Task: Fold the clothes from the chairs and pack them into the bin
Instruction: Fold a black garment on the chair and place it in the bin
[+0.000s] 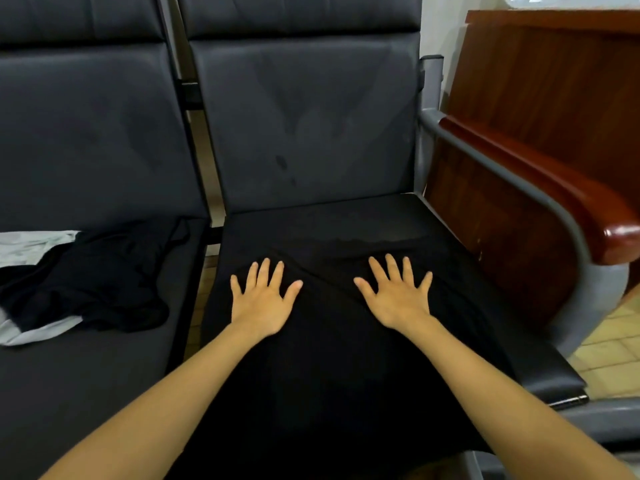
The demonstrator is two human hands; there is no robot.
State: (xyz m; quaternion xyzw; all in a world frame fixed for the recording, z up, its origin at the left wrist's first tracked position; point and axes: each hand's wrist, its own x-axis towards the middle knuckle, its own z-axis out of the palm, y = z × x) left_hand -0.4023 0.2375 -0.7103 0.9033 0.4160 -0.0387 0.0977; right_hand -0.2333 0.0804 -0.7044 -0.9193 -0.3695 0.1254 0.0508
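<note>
We press our left hand point(264, 301) and right hand point(398, 296), fingers spread flat, on the black garment point(329, 358), arms reaching straight forward.

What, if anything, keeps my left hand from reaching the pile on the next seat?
Probably nothing, so likely yes. The left hand lies flat on the black cloth, holding nothing, and the pile sits on the adjoining seat to its left, with no armrest showing between them.

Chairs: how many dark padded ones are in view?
2. One dark grey padded chair holds the spread black garment; the second chair, to its left, holds crumpled black and pale clothes. More may lie outside the view.
</note>
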